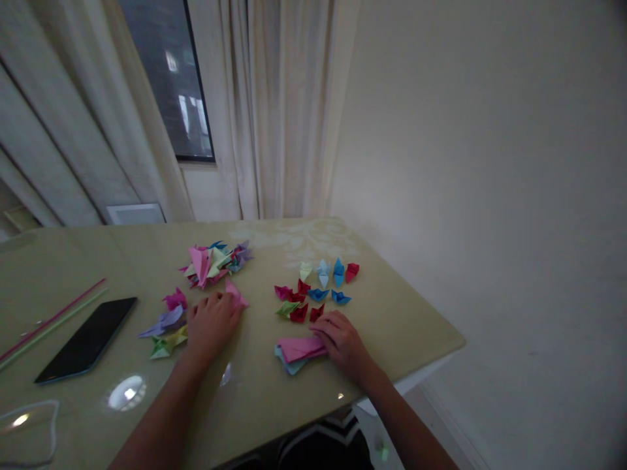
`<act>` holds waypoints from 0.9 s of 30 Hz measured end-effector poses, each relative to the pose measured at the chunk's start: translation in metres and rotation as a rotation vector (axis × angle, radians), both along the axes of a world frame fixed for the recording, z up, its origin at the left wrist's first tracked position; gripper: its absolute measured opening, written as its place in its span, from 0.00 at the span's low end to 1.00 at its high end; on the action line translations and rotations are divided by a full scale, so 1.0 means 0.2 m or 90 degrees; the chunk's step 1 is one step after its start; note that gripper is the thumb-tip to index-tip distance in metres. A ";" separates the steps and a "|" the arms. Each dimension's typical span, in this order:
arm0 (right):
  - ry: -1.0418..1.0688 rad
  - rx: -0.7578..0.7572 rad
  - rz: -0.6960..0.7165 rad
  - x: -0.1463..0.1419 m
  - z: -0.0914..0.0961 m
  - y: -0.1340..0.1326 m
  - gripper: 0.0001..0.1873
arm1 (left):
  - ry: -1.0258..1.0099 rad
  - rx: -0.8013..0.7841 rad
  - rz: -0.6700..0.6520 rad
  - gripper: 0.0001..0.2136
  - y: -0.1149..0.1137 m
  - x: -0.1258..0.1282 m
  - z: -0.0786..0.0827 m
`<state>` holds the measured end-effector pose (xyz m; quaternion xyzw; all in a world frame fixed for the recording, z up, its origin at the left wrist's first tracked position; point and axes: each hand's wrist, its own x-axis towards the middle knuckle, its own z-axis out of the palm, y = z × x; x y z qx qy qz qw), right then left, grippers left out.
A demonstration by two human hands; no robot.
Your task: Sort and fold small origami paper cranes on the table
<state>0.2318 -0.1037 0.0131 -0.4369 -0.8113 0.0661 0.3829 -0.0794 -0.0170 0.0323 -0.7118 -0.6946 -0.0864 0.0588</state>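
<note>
My left hand (211, 322) rests palm down on the table (255, 391), its fingertips on a pink folded paper piece (236, 295). To its left lie folded purple, pink and green pieces (166, 325). My right hand (341, 341) lies on the right edge of a small stack of flat paper sheets, pink on top (298, 348), fingers curled over it. Just beyond that hand sit several small folded pieces in red, green and blue (313, 292). A mixed heap of folded coloured pieces (213, 262) lies further back.
A dark phone (88, 339) lies flat at the left. Two thin sticks, pink and green (49, 324), lie beyond it. A clear object (27, 431) is at the near left corner. The table's right corner (455, 339) drops off beside a wall. Curtains and a window stand behind.
</note>
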 end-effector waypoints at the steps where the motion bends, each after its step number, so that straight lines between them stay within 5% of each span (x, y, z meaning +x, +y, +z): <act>1: 0.008 0.012 -0.003 0.00 0.00 0.00 0.09 | -0.032 -0.020 -0.012 0.21 0.01 -0.02 -0.01; 7: 0.010 0.028 -0.019 -0.01 0.01 0.00 0.09 | -0.223 -0.076 0.031 0.20 0.09 -0.09 0.00; 10: 0.020 0.066 -0.033 -0.01 0.00 0.00 0.10 | -0.265 0.075 -0.015 0.14 0.07 -0.06 0.04; 14: 0.075 0.122 -0.088 0.01 0.01 -0.04 0.24 | -0.436 0.233 -0.276 0.13 -0.03 0.08 0.07; 17: 0.081 0.149 -0.118 0.02 0.01 -0.06 0.32 | -0.531 0.117 -0.479 0.12 -0.13 0.23 0.06; 19: 0.053 0.131 -0.114 0.02 0.02 -0.06 0.26 | -0.556 0.017 -0.528 0.12 -0.19 0.30 0.04; 23: -0.023 0.037 -0.083 0.01 0.01 -0.02 0.08 | -0.533 -0.113 -0.534 0.11 -0.22 0.36 0.03; 27: -0.077 -0.044 -0.071 0.00 0.01 0.00 0.07 | -0.360 -0.031 -0.416 0.15 -0.14 0.23 0.07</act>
